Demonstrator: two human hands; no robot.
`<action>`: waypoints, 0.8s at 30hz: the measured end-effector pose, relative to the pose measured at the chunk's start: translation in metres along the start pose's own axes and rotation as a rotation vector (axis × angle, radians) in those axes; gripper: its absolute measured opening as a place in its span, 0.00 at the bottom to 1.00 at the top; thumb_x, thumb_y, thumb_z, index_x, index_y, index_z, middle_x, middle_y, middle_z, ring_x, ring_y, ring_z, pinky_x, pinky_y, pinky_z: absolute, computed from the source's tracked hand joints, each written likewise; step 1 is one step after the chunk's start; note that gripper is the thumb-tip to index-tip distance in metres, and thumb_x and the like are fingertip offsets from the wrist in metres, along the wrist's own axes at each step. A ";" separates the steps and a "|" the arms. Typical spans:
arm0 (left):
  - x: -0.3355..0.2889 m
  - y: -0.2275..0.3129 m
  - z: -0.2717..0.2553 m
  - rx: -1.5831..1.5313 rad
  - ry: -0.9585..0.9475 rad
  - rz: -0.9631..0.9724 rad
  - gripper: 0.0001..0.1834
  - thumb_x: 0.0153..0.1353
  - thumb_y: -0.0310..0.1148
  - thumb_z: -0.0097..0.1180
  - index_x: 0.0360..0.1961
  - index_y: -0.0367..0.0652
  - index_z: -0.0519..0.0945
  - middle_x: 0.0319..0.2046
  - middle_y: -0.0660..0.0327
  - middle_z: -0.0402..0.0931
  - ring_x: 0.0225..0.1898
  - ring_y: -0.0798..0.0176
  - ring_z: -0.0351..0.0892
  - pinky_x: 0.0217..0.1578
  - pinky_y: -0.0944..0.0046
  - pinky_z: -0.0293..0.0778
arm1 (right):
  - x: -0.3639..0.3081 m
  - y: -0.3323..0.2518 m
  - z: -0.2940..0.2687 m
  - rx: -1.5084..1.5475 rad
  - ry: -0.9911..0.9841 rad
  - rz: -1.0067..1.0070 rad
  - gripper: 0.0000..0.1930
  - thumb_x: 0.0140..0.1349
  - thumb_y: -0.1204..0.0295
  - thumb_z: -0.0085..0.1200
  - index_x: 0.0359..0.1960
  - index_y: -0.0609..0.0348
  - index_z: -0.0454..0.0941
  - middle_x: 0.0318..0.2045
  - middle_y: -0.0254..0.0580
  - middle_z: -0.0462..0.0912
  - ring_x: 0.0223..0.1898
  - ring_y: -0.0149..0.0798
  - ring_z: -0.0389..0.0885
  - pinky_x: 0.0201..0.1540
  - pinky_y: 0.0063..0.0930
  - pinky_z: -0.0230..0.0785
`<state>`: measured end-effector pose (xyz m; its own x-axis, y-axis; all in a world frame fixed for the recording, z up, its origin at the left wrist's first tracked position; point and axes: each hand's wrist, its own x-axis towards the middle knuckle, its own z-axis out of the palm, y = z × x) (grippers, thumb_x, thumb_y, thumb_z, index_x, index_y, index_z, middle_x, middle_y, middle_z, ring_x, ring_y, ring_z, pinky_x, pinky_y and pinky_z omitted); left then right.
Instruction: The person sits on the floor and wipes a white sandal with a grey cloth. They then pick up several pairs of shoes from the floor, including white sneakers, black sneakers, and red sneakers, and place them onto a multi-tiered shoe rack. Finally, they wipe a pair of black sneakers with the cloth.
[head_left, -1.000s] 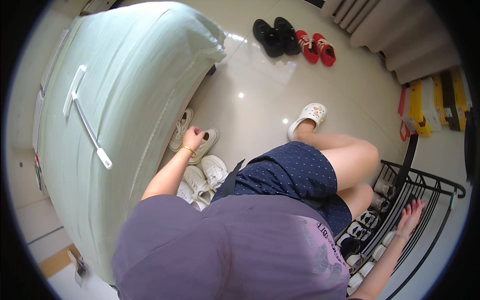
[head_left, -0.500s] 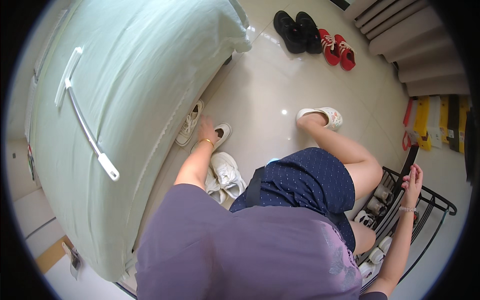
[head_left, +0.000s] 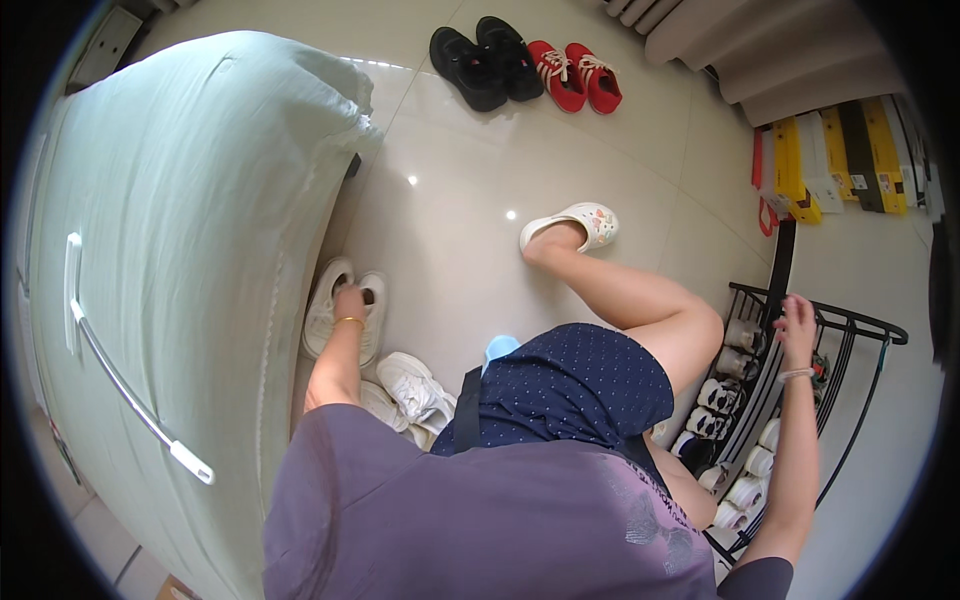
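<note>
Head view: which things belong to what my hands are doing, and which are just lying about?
Likely in use:
white shoes at your left hand
perhaps the black rack near your right hand

Apparently just lying about:
black shoes
red shoes
yellow boxes
white-handled tool on the bed

Left hand (head_left: 348, 303) now over both openings of two white shoes (head_left: 372, 333); pair sits closer together (nearly parallel).

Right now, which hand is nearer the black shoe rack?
Right. The right hand is at the shoe rack; the left hand is well left of it, by white shoes.
</note>
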<state>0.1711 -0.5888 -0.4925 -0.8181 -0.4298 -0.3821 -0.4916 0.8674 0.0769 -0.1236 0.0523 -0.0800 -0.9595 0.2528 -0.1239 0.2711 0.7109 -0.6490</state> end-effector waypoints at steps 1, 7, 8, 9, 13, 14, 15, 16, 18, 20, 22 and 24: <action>0.008 0.024 -0.014 -0.059 -0.012 0.021 0.06 0.52 0.26 0.48 0.30 0.39 0.77 0.33 0.49 0.74 0.38 0.50 0.74 0.40 0.54 0.70 | -0.011 -0.006 0.022 0.023 -0.074 -0.034 0.13 0.62 0.60 0.48 0.42 0.54 0.72 0.28 0.28 0.72 0.20 0.19 0.68 0.17 0.11 0.57; 0.049 0.178 -0.075 0.046 -0.042 0.660 0.07 0.43 0.30 0.57 0.25 0.41 0.77 0.33 0.55 0.73 0.38 0.55 0.74 0.40 0.59 0.72 | -0.059 -0.108 0.129 -0.300 -0.343 -0.656 0.11 0.52 0.70 0.55 0.34 0.63 0.74 0.30 0.45 0.75 0.23 0.38 0.73 0.29 0.26 0.67; 0.057 0.199 -0.074 0.088 0.009 0.780 0.05 0.47 0.30 0.52 0.23 0.42 0.78 0.33 0.55 0.74 0.38 0.57 0.75 0.38 0.60 0.72 | -0.059 -0.123 0.138 -0.298 -0.361 -0.684 0.11 0.52 0.70 0.55 0.34 0.63 0.74 0.30 0.45 0.75 0.23 0.38 0.73 0.29 0.26 0.68; 0.065 0.218 -0.076 0.128 0.046 0.849 0.06 0.48 0.31 0.51 0.23 0.42 0.79 0.33 0.57 0.74 0.38 0.58 0.75 0.38 0.60 0.72 | -0.060 -0.134 0.146 -0.297 -0.375 -0.706 0.11 0.52 0.70 0.56 0.34 0.64 0.74 0.30 0.45 0.75 0.23 0.39 0.74 0.29 0.26 0.68; 0.077 0.269 -0.081 0.155 0.107 0.973 0.08 0.49 0.32 0.49 0.24 0.43 0.79 0.37 0.59 0.73 0.41 0.60 0.71 0.40 0.63 0.68 | -0.036 -0.139 0.152 -0.262 -0.464 -0.561 0.10 0.53 0.70 0.55 0.34 0.64 0.75 0.30 0.45 0.78 0.25 0.39 0.75 0.30 0.26 0.69; 0.074 0.273 -0.081 0.102 0.197 0.958 0.08 0.49 0.32 0.48 0.26 0.42 0.78 0.38 0.58 0.72 0.42 0.60 0.71 0.41 0.62 0.68 | -0.028 -0.136 0.151 -0.239 -0.490 -0.477 0.10 0.53 0.70 0.54 0.34 0.64 0.75 0.30 0.45 0.78 0.25 0.38 0.76 0.30 0.26 0.69; 0.069 0.279 -0.080 0.049 0.286 0.949 0.08 0.49 0.31 0.48 0.28 0.42 0.78 0.39 0.58 0.71 0.43 0.59 0.70 0.42 0.61 0.67 | -0.019 -0.130 0.150 -0.271 -0.534 -0.423 0.12 0.55 0.68 0.53 0.34 0.65 0.76 0.33 0.47 0.79 0.27 0.40 0.78 0.32 0.29 0.70; 0.062 0.283 -0.082 0.003 0.371 0.936 0.09 0.48 0.31 0.47 0.30 0.41 0.77 0.40 0.58 0.71 0.44 0.58 0.69 0.43 0.60 0.66 | -0.014 -0.132 0.152 -0.345 -0.578 -0.418 0.13 0.54 0.66 0.54 0.35 0.65 0.75 0.34 0.48 0.79 0.29 0.42 0.78 0.33 0.30 0.71; 0.041 0.288 -0.082 -0.240 0.298 0.652 0.16 0.45 0.32 0.54 0.38 0.41 0.73 0.45 0.54 0.68 0.45 0.55 0.68 0.44 0.59 0.65 | -0.009 -0.146 0.169 -0.493 -0.670 -0.418 0.16 0.54 0.64 0.54 0.37 0.66 0.75 0.37 0.50 0.79 0.33 0.45 0.79 0.36 0.34 0.71; 0.021 0.292 -0.077 -0.479 0.331 0.330 0.22 0.41 0.34 0.61 0.41 0.43 0.71 0.43 0.53 0.67 0.45 0.53 0.67 0.43 0.60 0.64 | -0.014 -0.160 0.203 -0.596 -0.761 -0.528 0.18 0.54 0.64 0.54 0.43 0.62 0.74 0.38 0.52 0.78 0.38 0.47 0.78 0.42 0.36 0.70; 0.012 0.298 -0.068 -0.464 0.218 0.108 0.30 0.40 0.34 0.64 0.46 0.44 0.67 0.43 0.51 0.67 0.45 0.51 0.67 0.43 0.59 0.64 | -0.035 -0.178 0.243 -0.670 -0.889 -0.601 0.20 0.55 0.63 0.52 0.48 0.59 0.71 0.42 0.54 0.76 0.43 0.51 0.75 0.46 0.40 0.68; 0.012 0.304 -0.066 -0.391 0.110 0.010 0.36 0.39 0.35 0.66 0.51 0.46 0.62 0.44 0.50 0.66 0.46 0.49 0.67 0.42 0.57 0.64 | -0.052 -0.160 0.296 -0.734 -1.030 -0.541 0.20 0.56 0.63 0.50 0.49 0.57 0.69 0.44 0.54 0.75 0.45 0.52 0.73 0.48 0.39 0.66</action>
<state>-0.0083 -0.3468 -0.4133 -0.8403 -0.4643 -0.2798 -0.5421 0.7205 0.4324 -0.1400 -0.2687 -0.1915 -0.4921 -0.5314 -0.6895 -0.4826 0.8257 -0.2919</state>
